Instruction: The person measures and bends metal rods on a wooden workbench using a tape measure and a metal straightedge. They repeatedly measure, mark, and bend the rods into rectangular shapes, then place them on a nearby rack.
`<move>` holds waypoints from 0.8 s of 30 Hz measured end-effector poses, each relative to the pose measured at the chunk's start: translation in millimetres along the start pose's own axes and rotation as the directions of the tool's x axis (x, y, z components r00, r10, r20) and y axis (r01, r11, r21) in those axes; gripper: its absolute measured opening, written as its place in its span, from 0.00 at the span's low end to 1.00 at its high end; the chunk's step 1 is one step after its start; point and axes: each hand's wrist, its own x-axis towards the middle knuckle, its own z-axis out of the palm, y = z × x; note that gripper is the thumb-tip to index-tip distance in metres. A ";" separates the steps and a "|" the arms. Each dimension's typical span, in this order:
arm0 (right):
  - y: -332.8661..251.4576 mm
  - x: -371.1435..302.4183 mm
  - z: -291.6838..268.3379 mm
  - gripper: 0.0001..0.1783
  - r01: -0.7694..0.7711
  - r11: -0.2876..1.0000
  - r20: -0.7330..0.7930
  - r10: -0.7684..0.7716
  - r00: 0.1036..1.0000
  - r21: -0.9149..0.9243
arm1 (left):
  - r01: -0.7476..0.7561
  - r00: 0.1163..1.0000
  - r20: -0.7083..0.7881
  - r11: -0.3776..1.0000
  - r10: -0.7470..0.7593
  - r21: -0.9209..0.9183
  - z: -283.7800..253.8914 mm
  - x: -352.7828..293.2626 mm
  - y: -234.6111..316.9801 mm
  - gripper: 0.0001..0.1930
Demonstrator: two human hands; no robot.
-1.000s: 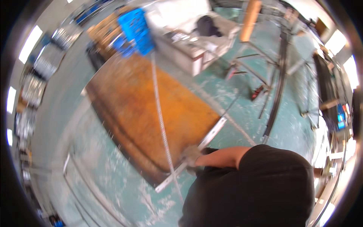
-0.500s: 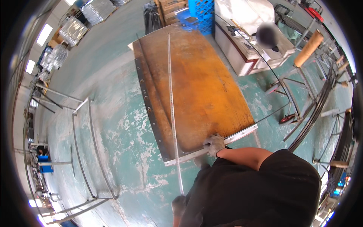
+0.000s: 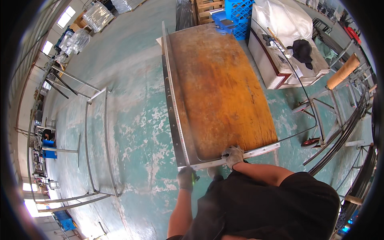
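Observation:
My gloved left hand (image 3: 186,178) is closed round a tape measure (image 3: 194,177), its case partly showing green, just off the near left corner of the brown-orange table (image 3: 228,100). The long pale blade (image 3: 175,96) runs from it along the table's left side, past the far edge. Beside the blade lies one leg of a thin bent metal rod (image 3: 297,133), which curves at the near left and continues rightward beyond the table. My gloved right hand (image 3: 233,156) has its fingers curled over the rod at the near edge, above a light metal strip (image 3: 260,150). Its fingertips are partly hidden.
A dark strip with holes (image 3: 172,116) edges the table's left side. Behind it stand blue crates (image 3: 239,18); a plastic-covered sofa (image 3: 267,64) is at the back right. Metal frames (image 3: 107,140) stand left. A stand with a cardboard roll (image 3: 343,71) is at right.
My left hand has moved up and forward with the tape measure, and the blade has shifted left beside the rod's leg. My right hand keeps its place on the near edge. The view has turned slightly.

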 end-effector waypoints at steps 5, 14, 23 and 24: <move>-3.2 12.5 -3.3 0.06 -0.075 0.993 0.152 0.088 0.984 -0.091 | 0.004 1.000 -0.010 0.998 -0.005 -0.068 27.5 21.4 20.8 0.12; -9.7 14.3 -12.9 0.08 -0.041 0.995 0.165 0.056 0.985 -0.092 | 0.045 0.997 -0.056 0.999 -0.045 -0.005 51.8 41.4 20.0 0.10; 0.4 15.2 -2.7 0.06 -0.039 0.995 0.167 0.053 0.985 -0.087 | 0.062 0.998 -0.028 0.998 -0.063 -0.025 59.3 34.7 25.9 0.08; 0.8 15.1 -2.6 0.07 -0.038 0.995 0.168 0.052 0.984 -0.088 | 0.048 0.999 -0.025 0.999 -0.048 -0.021 59.4 35.1 26.0 0.08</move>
